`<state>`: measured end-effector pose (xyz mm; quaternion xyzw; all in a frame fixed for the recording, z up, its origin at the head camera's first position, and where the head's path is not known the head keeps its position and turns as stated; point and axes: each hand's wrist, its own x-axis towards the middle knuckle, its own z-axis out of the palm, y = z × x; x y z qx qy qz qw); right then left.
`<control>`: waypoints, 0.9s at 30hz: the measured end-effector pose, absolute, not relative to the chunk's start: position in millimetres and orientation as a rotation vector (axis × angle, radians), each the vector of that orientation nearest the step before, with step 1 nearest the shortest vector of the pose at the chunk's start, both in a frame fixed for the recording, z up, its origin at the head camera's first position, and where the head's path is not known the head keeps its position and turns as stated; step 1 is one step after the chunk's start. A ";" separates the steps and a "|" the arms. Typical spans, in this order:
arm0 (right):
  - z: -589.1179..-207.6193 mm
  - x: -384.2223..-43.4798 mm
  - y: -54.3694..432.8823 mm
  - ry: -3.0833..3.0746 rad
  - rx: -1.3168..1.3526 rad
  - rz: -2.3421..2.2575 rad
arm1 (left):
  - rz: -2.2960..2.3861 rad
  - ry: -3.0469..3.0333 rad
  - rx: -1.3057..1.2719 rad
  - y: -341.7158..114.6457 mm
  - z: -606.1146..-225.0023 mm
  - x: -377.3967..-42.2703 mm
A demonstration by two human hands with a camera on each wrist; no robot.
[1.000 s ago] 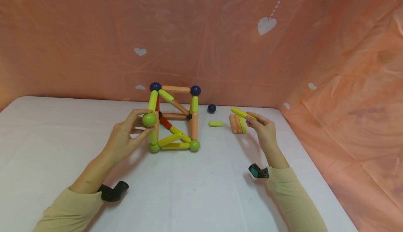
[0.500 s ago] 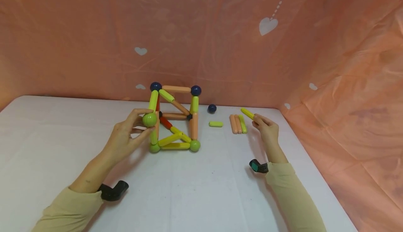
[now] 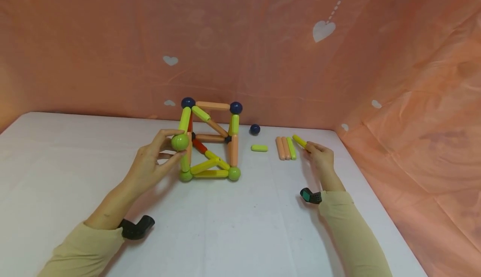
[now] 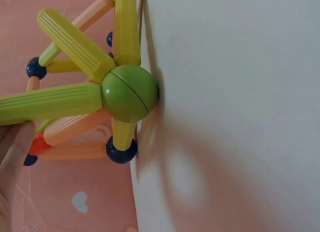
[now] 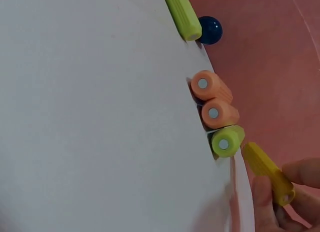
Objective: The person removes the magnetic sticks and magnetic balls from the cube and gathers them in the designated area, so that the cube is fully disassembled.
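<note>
A frame of magnetic rods and balls (image 3: 213,174) stands at the back of the table, left of centre. My left hand (image 3: 154,162) pinches a green ball (image 3: 180,142) on its front left upright, between two green rods. Below, in the left wrist view, a green corner ball (image 4: 130,93) joins several rods at the table. My right hand (image 3: 321,158) pinches a yellow magnetic rod (image 5: 267,172) by one end. That rod lies just right of a row of two orange rods (image 3: 281,148) and a green rod (image 3: 291,148).
A short green rod (image 3: 259,148) lies on the white table (image 3: 240,227) between the frame and the row. Behind it, near the back edge, rests a dark blue ball (image 3: 255,129). A pink curtain (image 3: 263,51) hangs behind.
My right hand has moved right and lower with the yellow rod, from over the row to its right side. The left hand keeps its hold on the green ball.
</note>
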<state>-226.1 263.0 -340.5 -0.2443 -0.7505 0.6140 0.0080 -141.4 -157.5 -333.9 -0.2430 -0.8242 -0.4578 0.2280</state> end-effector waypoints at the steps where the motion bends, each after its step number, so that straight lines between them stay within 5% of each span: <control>1: -341.3 -225.9 263.1 -2.354 -0.750 1.934 | -1.266 -2.270 -0.668 -157.3 -333.9 -141.3; 27: -332.8 -217.2 232.0 -2.519 -0.489 1.803 | -1.266 -2.286 -0.653 -157.2 -334.0 -141.3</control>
